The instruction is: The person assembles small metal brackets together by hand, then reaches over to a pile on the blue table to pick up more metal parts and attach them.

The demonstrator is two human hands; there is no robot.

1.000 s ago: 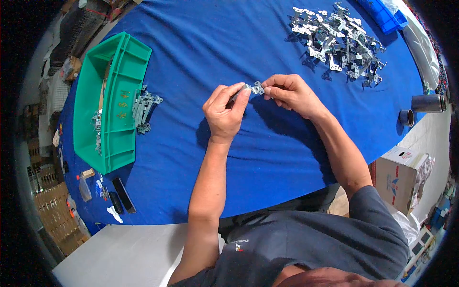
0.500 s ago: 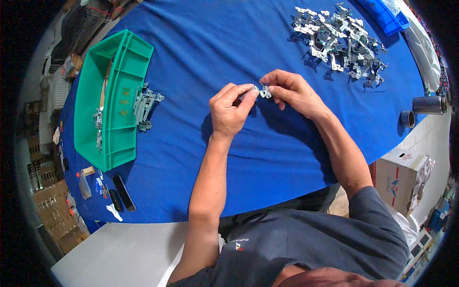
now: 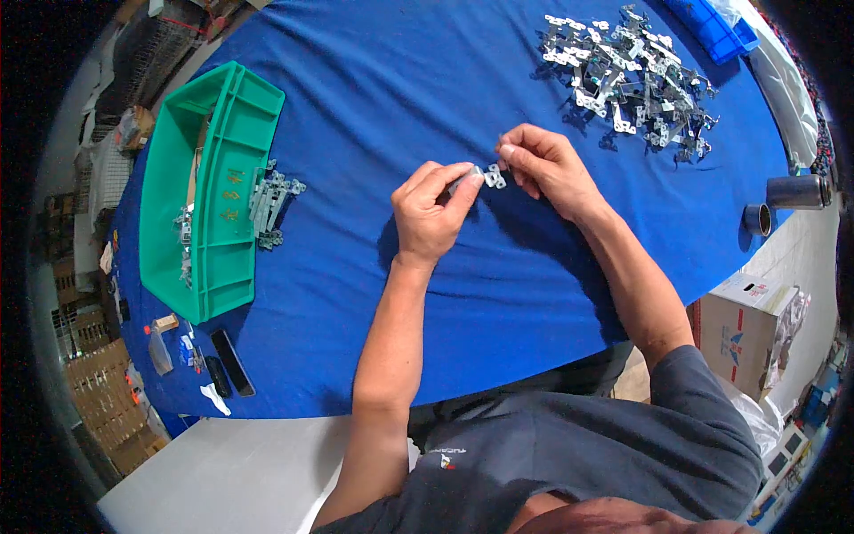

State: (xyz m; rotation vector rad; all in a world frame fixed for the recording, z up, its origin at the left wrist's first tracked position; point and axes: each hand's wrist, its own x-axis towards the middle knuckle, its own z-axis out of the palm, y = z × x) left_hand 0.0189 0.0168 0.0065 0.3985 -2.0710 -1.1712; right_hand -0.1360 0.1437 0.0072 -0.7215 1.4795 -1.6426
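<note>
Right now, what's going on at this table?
A person works bare-handed over a blue cloth. The left hand pinches a small metal bracket. The right hand is close to its free end; whether it grips something tiny is unclear. A loose pile of metal parts lies at upper right, and a smaller stack lies beside the green bin on the left.
</note>
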